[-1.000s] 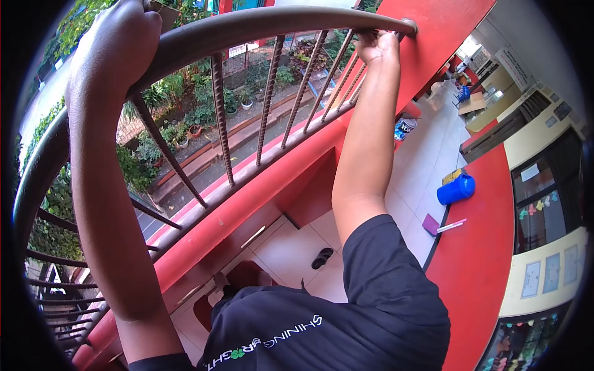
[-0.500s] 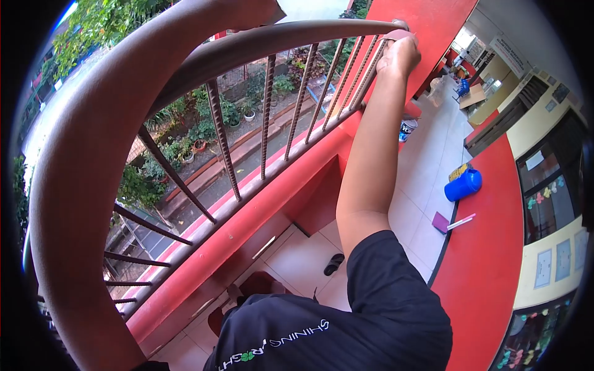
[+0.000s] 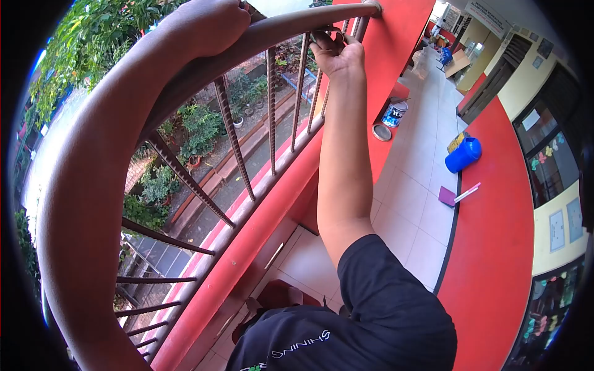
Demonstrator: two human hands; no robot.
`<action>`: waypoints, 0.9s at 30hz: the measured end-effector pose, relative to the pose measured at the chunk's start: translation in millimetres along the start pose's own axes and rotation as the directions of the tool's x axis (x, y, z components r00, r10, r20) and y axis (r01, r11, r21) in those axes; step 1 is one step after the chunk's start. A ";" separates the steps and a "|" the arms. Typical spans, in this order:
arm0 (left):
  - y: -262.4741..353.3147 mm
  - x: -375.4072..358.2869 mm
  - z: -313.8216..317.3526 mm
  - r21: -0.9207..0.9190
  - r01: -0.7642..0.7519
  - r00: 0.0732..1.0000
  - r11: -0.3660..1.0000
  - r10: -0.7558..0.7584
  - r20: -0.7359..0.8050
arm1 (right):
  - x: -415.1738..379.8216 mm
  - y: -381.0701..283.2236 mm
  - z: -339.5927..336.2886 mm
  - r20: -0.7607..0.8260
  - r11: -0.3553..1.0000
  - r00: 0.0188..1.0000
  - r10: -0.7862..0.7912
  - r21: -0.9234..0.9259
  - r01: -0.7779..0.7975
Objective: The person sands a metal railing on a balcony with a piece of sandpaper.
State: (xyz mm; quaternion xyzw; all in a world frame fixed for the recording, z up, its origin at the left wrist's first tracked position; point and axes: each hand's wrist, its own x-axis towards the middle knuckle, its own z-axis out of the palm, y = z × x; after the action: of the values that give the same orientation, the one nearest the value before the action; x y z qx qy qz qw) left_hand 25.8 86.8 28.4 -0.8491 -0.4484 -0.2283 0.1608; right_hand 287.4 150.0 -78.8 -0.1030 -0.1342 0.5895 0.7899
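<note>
My left hand [image 3: 218, 26] lies closed over the brown metal handrail [image 3: 278, 28] near the top of the view. Its fingers are mostly hidden, and a small dark edge beside them is hard to make out. Farther along, my right hand [image 3: 339, 52] is palm up just under the rail, its fingers curled around a thin, dark-edged piece that looks like sandpaper [image 3: 328, 28]. Ribbed upright bars [image 3: 271, 111] run from the handrail down to a lower rail [image 3: 247, 204].
A red pillar [image 3: 396, 43] stands at the rail's far end, with a paint can [image 3: 395, 114] and a round lid [image 3: 382, 132] on the ledge. Across the tiled walkway [image 3: 402, 216] are a blue bin [image 3: 464, 156] and a purple dustpan [image 3: 447, 196]. Potted plants [image 3: 238, 120] grow beyond the railing.
My right hand has moved back from the pillar end and turned from over the rail to beneath it. My left hand has come more into view, and the camera has shifted.
</note>
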 end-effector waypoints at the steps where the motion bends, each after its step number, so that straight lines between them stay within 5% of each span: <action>1: -3.6 1.4 1.7 0.000 0.003 1.000 1.000 -0.003 0.005 | -1.6 0.2 -1.4 0.027 0.999 0.999 0.031 0.038 -0.032; 5: -3.8 0.7 -4.7 0.015 0.019 0.999 1.000 -0.020 0.031 | -29.3 -6.2 17.3 0.008 0.999 0.999 0.042 -0.026 -0.041; 7: 28.5 -9.8 -38.9 0.004 0.036 0.951 0.999 -0.035 0.307 | -8.7 -7.2 5.1 0.034 0.997 0.998 0.058 -0.054 -0.056; 9: 8.7 0.2 -22.8 0.057 -0.028 0.952 0.998 0.009 0.306 | 12.8 -3.1 -9.4 0.226 0.996 0.970 0.088 -0.030 -0.084; 11: 7.0 0.6 -24.5 0.136 -0.038 0.944 0.990 -0.009 0.328 | 33.2 -9.2 -27.9 0.203 0.971 0.956 0.211 0.071 -0.229; 12: 1.5 1.8 -22.9 0.137 -0.036 0.944 0.990 -0.011 0.330 | 67.6 -4.3 -49.8 0.374 0.970 0.902 0.218 0.020 -0.243; 14: -18.5 8.1 -16.9 0.065 -0.244 0.919 0.968 0.209 0.335 | 112.4 -4.1 -64.3 0.528 0.968 0.818 0.230 -0.034 -0.250; 15: -32.3 15.2 -13.3 0.063 -0.242 0.919 0.968 0.208 0.336 | 126.8 -8.0 -63.7 0.497 0.951 0.812 0.306 -0.125 -0.282; 16: -47.6 24.4 -9.6 0.169 -0.432 0.853 0.886 0.340 0.396 | 132.3 -11.0 -63.6 0.460 0.925 0.804 0.378 -0.214 -0.313; 17: -54.2 29.1 -8.3 0.257 -0.605 0.760 0.753 0.450 0.470 | 107.2 -14.2 -53.1 0.459 0.926 0.804 0.377 -0.212 -0.313; 18: -42.1 24.4 -12.1 0.259 -0.607 0.759 0.751 0.451 0.470 | 53.7 -18.9 -27.0 0.338 0.957 0.901 0.270 -0.193 -0.214; 20: -10.1 8.7 -23.2 0.165 -0.133 0.931 0.977 0.066 0.358 | -8.7 -27.1 6.6 0.137 0.969 0.977 0.162 -0.208 -0.131; 23: -22.5 9.5 -13.6 -0.013 0.094 0.956 0.996 -0.086 0.282 | 2.4 -13.6 7.3 0.114 0.981 0.986 0.119 -0.166 -0.099; 24: -24.1 14.2 -18.6 -0.072 0.249 0.889 0.966 -0.199 0.412 | 11.2 -2.4 11.1 0.189 0.991 0.981 0.048 -0.132 -0.023; 25: -24.5 13.9 -18.0 -0.074 0.249 0.890 0.966 -0.198 0.411 | 14.3 -7.7 8.1 0.190 0.991 0.981 0.047 -0.133 -0.022; 27: -20.9 7.3 -21.1 -0.268 0.473 0.852 0.839 -0.358 0.381 | -1.0 -25.1 14.0 0.103 0.959 0.976 0.191 -0.230 -0.164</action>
State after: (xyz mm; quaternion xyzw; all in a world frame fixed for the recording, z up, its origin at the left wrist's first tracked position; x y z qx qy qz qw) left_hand 6.8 93.2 51.6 -0.7697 -0.5954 -0.1955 -0.1218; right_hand 305.1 142.0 -57.7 -0.1646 -0.2377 0.6447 0.7076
